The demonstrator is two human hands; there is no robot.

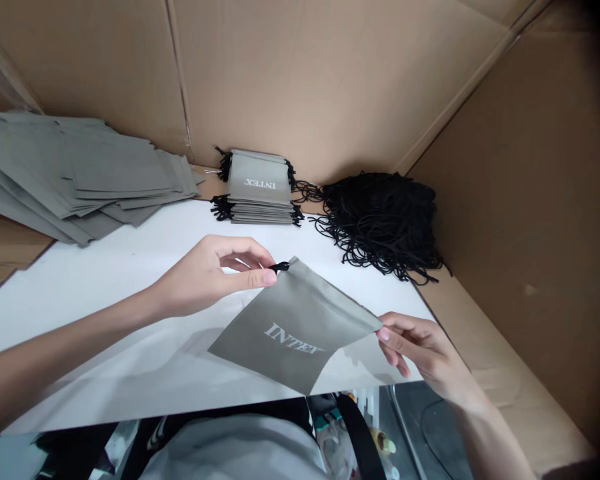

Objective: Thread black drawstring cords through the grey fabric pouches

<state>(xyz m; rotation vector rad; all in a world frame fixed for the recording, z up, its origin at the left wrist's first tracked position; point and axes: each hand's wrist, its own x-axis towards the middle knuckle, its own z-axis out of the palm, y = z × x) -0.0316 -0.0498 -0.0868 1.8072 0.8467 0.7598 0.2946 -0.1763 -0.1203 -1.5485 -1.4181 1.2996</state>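
A grey drawstring bag (275, 320) with white INTEX lettering hangs tilted between my hands, above the white table. My left hand (225, 273) pinches a black drawstring (281, 267) where it comes out of the bag's upper left corner. With thumb and fingers closed, my right hand (415, 343) grips the bag's other top corner, so the hemmed edge is stretched between both hands. Whether a cord end is also under my right fingertips is hidden.
Grey fabric pieces (115, 170) lie piled at the back left. A stack of INTEX bags (260, 179) with black cords stands at the back middle, beside a heap of black cords (380, 220). Cardboard walls (300, 80) enclose the white tabletop (170, 230).
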